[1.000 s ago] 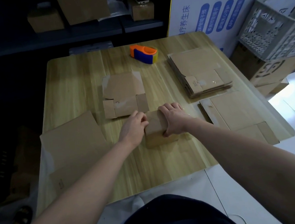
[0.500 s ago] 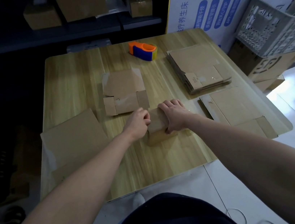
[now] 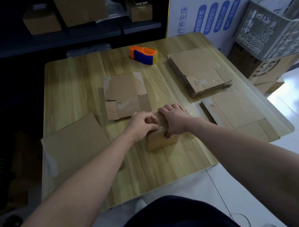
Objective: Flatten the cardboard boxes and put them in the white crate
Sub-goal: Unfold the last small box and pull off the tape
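Working from the near edge, find the small brown cardboard box (image 3: 161,140) standing assembled on the light wooden table (image 3: 75,81), directly in front of you. Your right hand (image 3: 174,121) grips its top right, with the fingers curled over the far edge. Your left hand (image 3: 142,123) lies against the top left with the fingers curled and the tips bunched at the glossy clear tape on the top seam. They appear to pinch at it, but the tape end itself is not visible.

Expect the box to be light. Its panels are likely stiff, while the creases and flaps give easily. The tape is slick, so grip on bare board. Steady the box by its side panels, not the top flaps, while you free the seam, then press opposite corners so it collapses along its folds.

Just behind your hands lies an opened flat brown carton (image 3: 125,95). A large flat brown cardboard sheet (image 3: 74,143) lies to the left, and another flattened carton (image 3: 241,114) to the right. Farther back sit a stack of flattened cartons (image 3: 200,71) and an orange-and-blue tape dispenser (image 3: 144,56).

The white perforated plastic crate (image 3: 274,26) stands off the table at the far right, well apart from the box. Carry flattened pieces there two-handed by their long edges.
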{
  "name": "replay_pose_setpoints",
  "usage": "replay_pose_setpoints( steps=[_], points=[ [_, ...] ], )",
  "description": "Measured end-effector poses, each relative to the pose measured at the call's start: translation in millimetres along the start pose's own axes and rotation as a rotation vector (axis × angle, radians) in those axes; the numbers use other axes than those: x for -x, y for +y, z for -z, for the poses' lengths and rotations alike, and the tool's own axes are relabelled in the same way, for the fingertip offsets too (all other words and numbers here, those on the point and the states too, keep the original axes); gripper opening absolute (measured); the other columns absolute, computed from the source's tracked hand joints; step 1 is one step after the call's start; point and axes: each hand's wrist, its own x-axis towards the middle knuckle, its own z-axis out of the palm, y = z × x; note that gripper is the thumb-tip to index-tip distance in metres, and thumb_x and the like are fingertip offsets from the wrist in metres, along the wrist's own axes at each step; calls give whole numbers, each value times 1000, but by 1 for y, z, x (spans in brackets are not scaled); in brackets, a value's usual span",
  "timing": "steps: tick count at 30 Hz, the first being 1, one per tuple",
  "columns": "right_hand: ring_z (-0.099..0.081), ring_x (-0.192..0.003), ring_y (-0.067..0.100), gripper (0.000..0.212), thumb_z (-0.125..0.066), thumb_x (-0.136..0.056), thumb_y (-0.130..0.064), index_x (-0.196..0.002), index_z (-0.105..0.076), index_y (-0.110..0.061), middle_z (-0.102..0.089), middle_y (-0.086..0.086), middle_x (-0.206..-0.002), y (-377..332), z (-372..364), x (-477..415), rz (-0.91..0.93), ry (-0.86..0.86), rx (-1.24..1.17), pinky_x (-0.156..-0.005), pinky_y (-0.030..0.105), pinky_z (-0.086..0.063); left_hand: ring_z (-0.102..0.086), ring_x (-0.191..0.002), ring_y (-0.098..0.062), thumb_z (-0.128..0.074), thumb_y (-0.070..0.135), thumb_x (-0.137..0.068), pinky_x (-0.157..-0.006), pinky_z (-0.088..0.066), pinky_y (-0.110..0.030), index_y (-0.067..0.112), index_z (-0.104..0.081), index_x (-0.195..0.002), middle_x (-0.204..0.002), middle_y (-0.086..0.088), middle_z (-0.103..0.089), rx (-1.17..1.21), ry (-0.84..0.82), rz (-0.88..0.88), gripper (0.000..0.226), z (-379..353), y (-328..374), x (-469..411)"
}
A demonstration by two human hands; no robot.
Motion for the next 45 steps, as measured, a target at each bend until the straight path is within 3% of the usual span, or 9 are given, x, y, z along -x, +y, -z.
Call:
replay_pose_setpoints(
  steps=[2, 8, 17, 23, 30, 35, 38, 40, 45],
  points=[
    [-29, -128, 27, 104, -86, -56, -43, -141, -29, -22, -38, 1, -137, 2, 1, 1, -19, 17, -70, -111, 41, -18, -50, -85, -17, -72, 12, -80, -82, -43, -31, 22, -63, -69, -81, 2, -52, 50, -21, 6, 17, 6, 2, 1],
    [-34, -126, 25, 104, -87, -57, -32, -141, -27, -20, -38, 2, -136, 21, 6, 2, -131, 88, -346, -109, 44, -30, -51, -72, -19, -44, -3, -94, -67, -45, -28, 10, -48, -74, -78, -11, -53, 1120, 61, 103, 24, 18, 13, 2],
    [-37, -124, 30, 110, -87, -55, -30, -142, -19, -26, -33, 1, -139, 21, -3, 3, -175, 68, -491, -104, 51, -35, -63, -79, -24, -53, -9, -88, -72, -60, -36, 8, -48, -76, -83, -16, -59, 1337, 157, 257, 22, 27, 9, -3],
    [-12, -142, 29, 130, -86, -56, -39, -149, 5, -33, -13, 3, -155, -1, 9, -7, -55, 98, -492, -114, 52, -20, -61, -68, -21, -50, -10, -90, -71, -57, -37, 10, -46, -78, -75, -10, -54, 1098, 230, 196, 23, 14, 24, -14],
    [-40, -113, 19, 102, -87, -60, -33, -140, -26, -16, -30, -1, -129, 5, 23, -8, -35, 196, -510, -96, 35, -44, -53, -54, -12, -45, -8, -92, -49, -51, -24, 14, -44, -75, -74, -9, -49, 987, 502, 338, 28, 35, 4, -28],
    [-40, -105, 17, 100, -87, -59, -30, -137, -27, -16, -31, -2, -124, 12, 13, -5, -70, 193, -520, -89, 35, -47, -62, -97, -28, -63, 25, -88, -83, -52, -35, 14, -56, -87, -100, -9, -58, 288, 495, 297, 13, 40, -15, -29],
    [-39, -107, 18, 97, -85, -61, -28, -137, -27, -14, -30, 1, -127, 7, 11, -10, -49, 206, -490, -92, 34, -46, -53, -112, -26, -65, 70, -67, -95, -47, -43, 12, -55, -118, -124, -7, -49, -169, 317, 329, 77, 23, -7, -27],
    [-40, -110, 20, 98, -85, -61, -29, -138, -27, -14, -29, 1, -130, 5, 8, -13, -50, 200, -474, -94, 35, -45, -46, -118, -28, -65, 72, -63, -97, -45, -42, 11, -49, -126, -128, -9, -47, -302, 334, 294, 89, 13, -2, -27],
    [-39, -115, 24, 100, -84, -61, -33, -139, -25, -14, -29, 2, -132, 4, 3, -13, -77, 176, -419, -96, 37, -43, -53, -96, -28, -56, 24, -90, -82, -42, -37, 7, -59, -88, -98, -11, -60, -333, 379, 80, 18, 9, 6, -26]
  ],
)
